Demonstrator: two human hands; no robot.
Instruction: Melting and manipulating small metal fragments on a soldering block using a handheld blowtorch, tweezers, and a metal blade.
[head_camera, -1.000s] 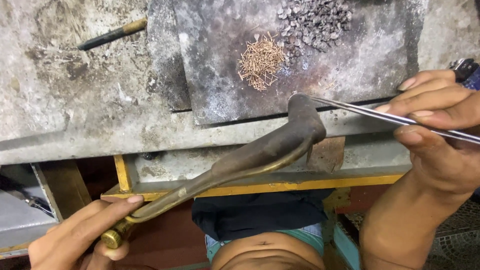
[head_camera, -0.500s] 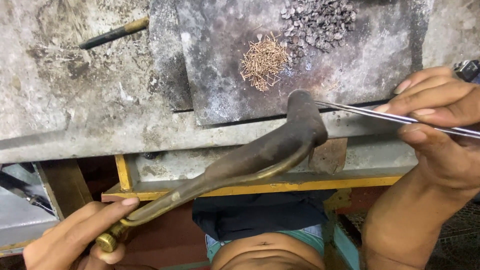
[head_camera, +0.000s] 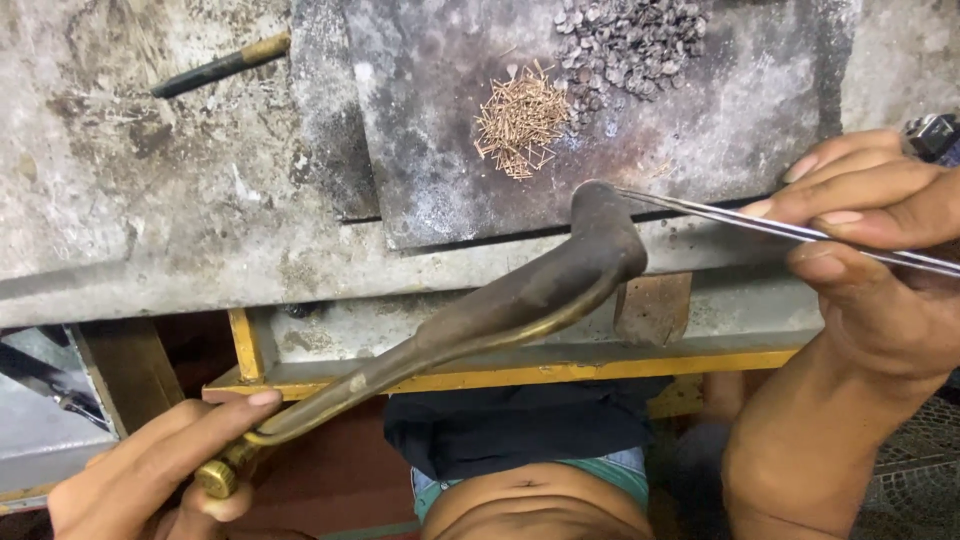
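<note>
My left hand (head_camera: 150, 478) grips the brass end of a dark, curved torch (head_camera: 500, 305) whose bent nozzle points at the near edge of a dark slab (head_camera: 700, 130). My right hand (head_camera: 870, 250) holds thin metal tweezers (head_camera: 720, 212), their tips reaching left to just behind the torch nozzle. On the slab lies a small heap of short copper-coloured wire pieces (head_camera: 520, 120). Beside it, farther back, is a pile of small dark grey bits (head_camera: 625, 40).
The slab rests on a worn grey workbench (head_camera: 150, 200) with a yellow frame rail (head_camera: 520, 375) below its front edge. A dark rod with a tan end (head_camera: 220, 67) lies at the back left. A small brown block (head_camera: 652, 308) sits under the bench edge.
The view has shifted slightly. The torch nozzle and tweezers stay at the slab's near edge; both hands keep their grip.
</note>
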